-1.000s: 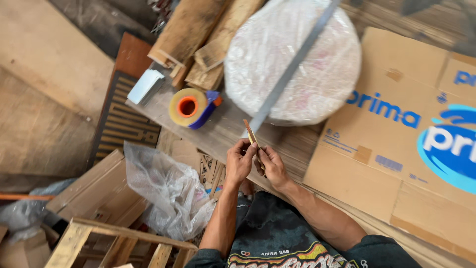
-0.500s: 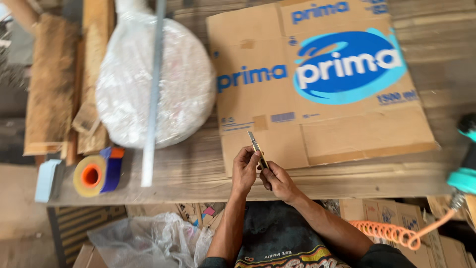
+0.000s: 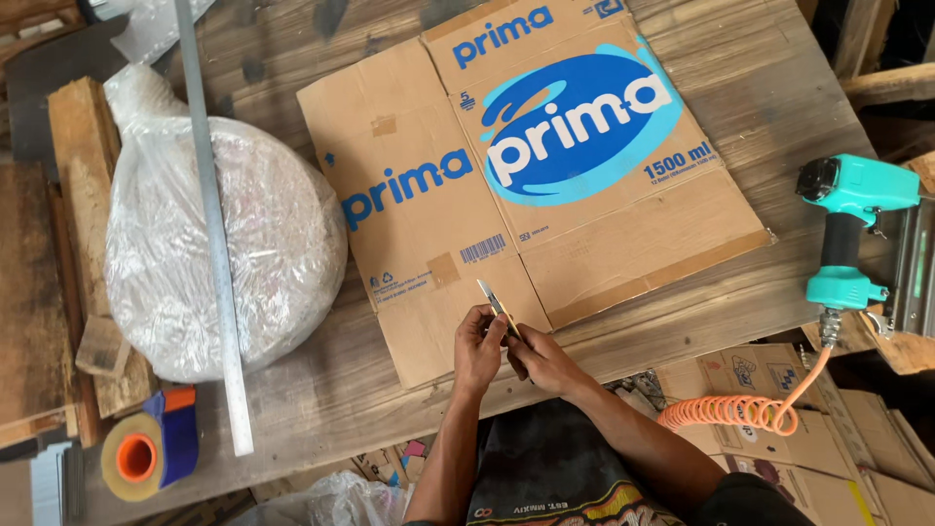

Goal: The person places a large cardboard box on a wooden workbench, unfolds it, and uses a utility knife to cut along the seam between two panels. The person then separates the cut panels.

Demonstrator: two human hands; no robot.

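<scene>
My left hand (image 3: pixel 478 346) and my right hand (image 3: pixel 539 362) meet over the near edge of a wooden worktable (image 3: pixel 779 88). Together they hold a slim yellow utility knife (image 3: pixel 499 310), its blade pointing up and away from me. The left fingers pinch the knife near the blade end; the right hand grips its lower body. Just beyond the knife lies a flattened brown cardboard box (image 3: pixel 545 175) with blue print, spread flat on the table.
A round bundle wrapped in clear plastic (image 3: pixel 263 244) sits at the left with a long metal bar (image 3: pixel 216 244) across it. A tape dispenser (image 3: pixel 151 453) stands at the near left corner. A teal pneumatic nailer (image 3: pixel 849 229) with an orange coiled hose (image 3: pixel 730 411) lies at the right.
The view has swung right and up, bringing the whole cardboard and the nailer into sight. Both hands keep hold of the knife in the same grip near the table's front edge.
</scene>
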